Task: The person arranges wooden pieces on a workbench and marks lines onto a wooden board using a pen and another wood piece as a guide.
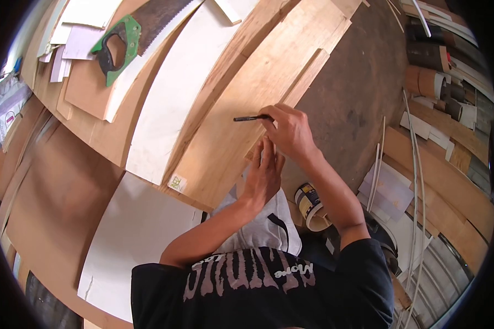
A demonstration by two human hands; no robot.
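My right hand pinches a black pen, which points left over a pale wooden board. A narrow wooden strip runs along the board's right edge. Below the right hand, my left hand has its fingers closed at the near end of this strip, against the board's edge. My fingers cover most of that end, and the thumb is hidden.
A handsaw with a green and black handle lies upper left among wood offcuts. A white panel lies left of the board. A paint bucket stands beside my leg. Planks and tubes line the right side.
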